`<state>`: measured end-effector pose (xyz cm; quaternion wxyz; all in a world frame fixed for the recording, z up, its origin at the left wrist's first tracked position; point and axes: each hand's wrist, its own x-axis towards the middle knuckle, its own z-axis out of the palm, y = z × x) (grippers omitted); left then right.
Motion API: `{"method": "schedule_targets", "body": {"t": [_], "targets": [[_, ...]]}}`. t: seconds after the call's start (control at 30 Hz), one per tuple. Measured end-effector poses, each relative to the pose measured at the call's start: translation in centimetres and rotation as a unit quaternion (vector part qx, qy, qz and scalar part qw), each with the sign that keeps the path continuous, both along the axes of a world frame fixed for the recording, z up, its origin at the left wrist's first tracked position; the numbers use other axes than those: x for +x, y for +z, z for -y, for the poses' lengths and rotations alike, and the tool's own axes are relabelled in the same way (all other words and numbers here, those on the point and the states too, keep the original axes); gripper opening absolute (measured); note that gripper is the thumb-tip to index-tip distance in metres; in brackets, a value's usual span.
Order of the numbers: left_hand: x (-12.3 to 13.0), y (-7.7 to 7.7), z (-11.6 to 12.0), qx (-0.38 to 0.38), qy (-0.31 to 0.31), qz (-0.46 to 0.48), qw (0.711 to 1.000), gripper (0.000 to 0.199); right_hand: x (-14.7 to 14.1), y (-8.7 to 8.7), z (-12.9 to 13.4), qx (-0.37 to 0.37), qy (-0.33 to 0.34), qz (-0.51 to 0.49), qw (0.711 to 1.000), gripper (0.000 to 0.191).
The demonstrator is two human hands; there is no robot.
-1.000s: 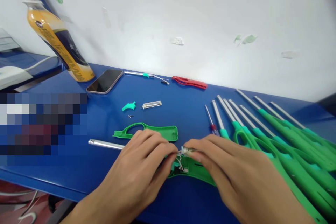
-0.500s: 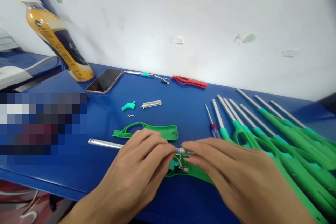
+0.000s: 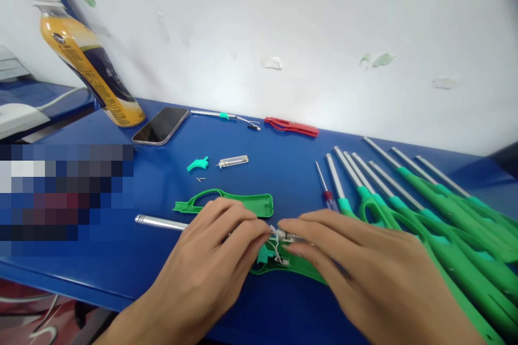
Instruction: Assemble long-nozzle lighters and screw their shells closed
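Observation:
My right hand [image 3: 356, 259] pinches a small clear gas cartridge [image 3: 289, 235] with a pale tip at its left end. Facing it, my left hand [image 3: 218, 253] has its thumb and fingers pressed together by that tip, on a thin piece too small to name. Below the fingertips lies an opened green lighter shell [image 3: 305, 267] with white wires [image 3: 278, 253] and a teal trigger piece [image 3: 265, 253] in it. A silver tube [image 3: 159, 222] sticks out left from under my left hand. Behind the hands rests another green half shell [image 3: 259, 205].
A second cartridge [image 3: 233, 161], teal part [image 3: 198, 164] and screws [image 3: 200, 179] lie mid-table. Several green lighters [image 3: 457, 242] and a screwdriver [image 3: 327, 188] are right. Along the back are a red shell [image 3: 291, 127], metal rod [image 3: 210, 114], phone [image 3: 162, 125] and bottle [image 3: 93, 62].
The cartridge's tip and my left fingertips have shifted slightly, and more of the teal trigger piece shows beneath them. Both hands keep their pinch.

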<state>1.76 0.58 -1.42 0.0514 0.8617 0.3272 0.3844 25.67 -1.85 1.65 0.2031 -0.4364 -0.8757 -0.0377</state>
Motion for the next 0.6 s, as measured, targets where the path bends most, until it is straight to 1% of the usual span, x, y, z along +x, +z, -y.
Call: {"method": "schedule_targets", "body": {"t": [0.13, 0.23, 0.37, 0.4, 0.53, 0.6], "targets": [[0.16, 0.04, -0.12, -0.017, 0.013, 0.009, 1.0, 0.012, 0.15, -0.1, 0.24, 0.015, -0.013, -0.013, 1.0, 0.03], [0.19, 0.19, -0.04, -0.023, 0.011, 0.021, 0.999, 0.013, 0.09, -0.06, 0.25, 0.02, -0.013, -0.023, 0.999, 0.028], [0.23, 0.53, 0.2, -0.02, 0.003, 0.033, 0.999, 0.014, 0.07, -0.14, 0.13, 0.02, -0.011, -0.016, 1.0, 0.042], [0.25, 0.59, 0.24, -0.018, 0.003, 0.032, 0.999, 0.015, 0.06, -0.15, 0.14, 0.021, -0.012, -0.016, 1.0, 0.043], [0.28, 0.57, 0.25, -0.005, 0.003, 0.029, 1.0, 0.015, -0.1, -0.07, 0.26, 0.022, -0.016, -0.001, 1.0, 0.033], [0.26, 0.44, 0.27, -0.003, 0.002, 0.03, 1.0, 0.015, -0.24, -0.04, 0.27, 0.027, -0.017, 0.01, 0.999, 0.033]]}}
